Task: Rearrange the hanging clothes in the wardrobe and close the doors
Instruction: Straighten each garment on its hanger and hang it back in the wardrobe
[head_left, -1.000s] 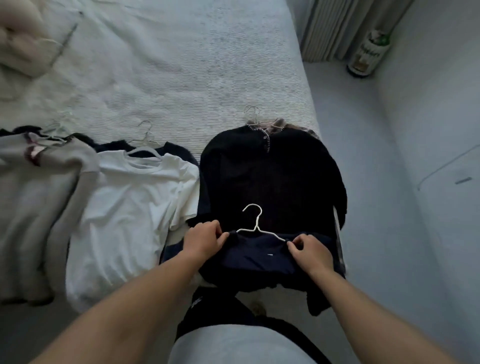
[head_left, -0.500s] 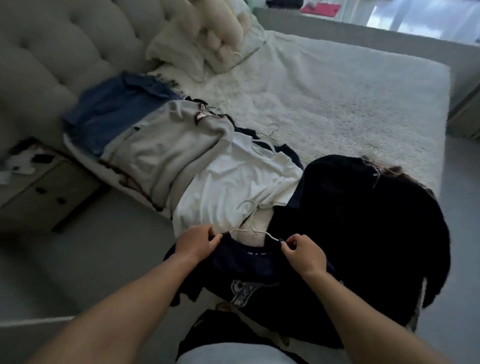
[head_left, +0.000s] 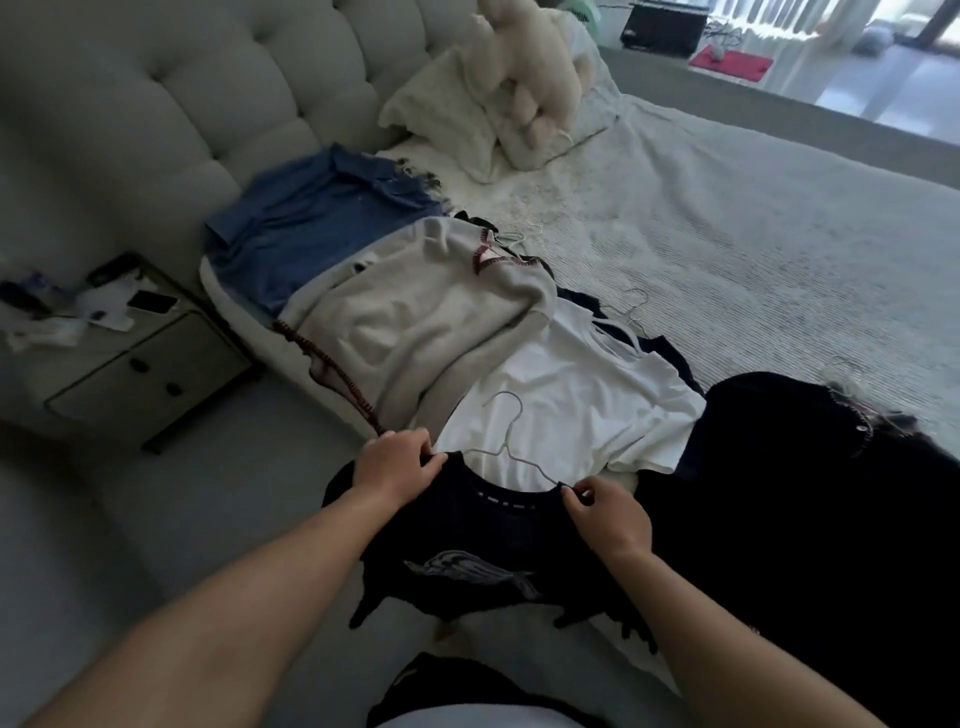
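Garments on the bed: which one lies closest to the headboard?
The blue collared shirt, at the row's far end against the tufted headboard; the grey sweater comes next.

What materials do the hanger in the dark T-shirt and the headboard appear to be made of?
Hanger: probably thin wire with a pale coating; it is very slender and bent into a hook. Headboard: padded upholstery, likely matte grey fabric, judging by the deep button tufting.
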